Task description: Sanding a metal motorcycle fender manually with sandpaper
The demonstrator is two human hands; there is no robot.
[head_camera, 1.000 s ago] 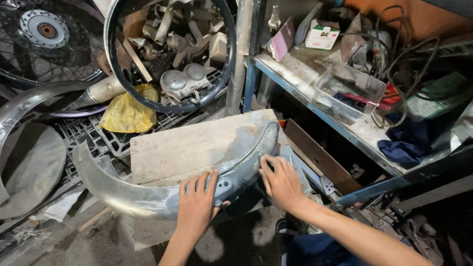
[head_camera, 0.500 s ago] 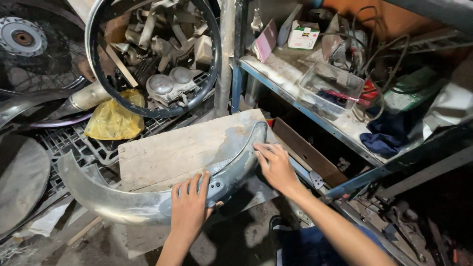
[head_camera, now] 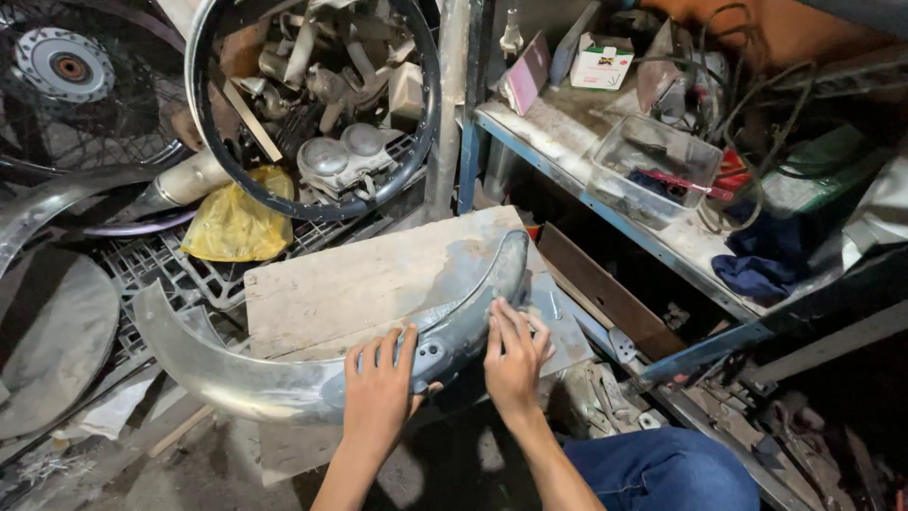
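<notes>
Both hands are closing toward each other along the curved metal fender since the earlier frames, the right hand having slid nearer.

Fender is lying across the wooden board, long axis arcing from near left up to far right, its bluish part directly under both palms. Left hand is pressing flat on the near middle, fingers spread and open, thumb hooked over the near edge (not a full grasp). Right hand is resting just right of it, fingers extended together on the fender's surface, gripping nothing; neither hand is reaching farther than the other.
</notes>
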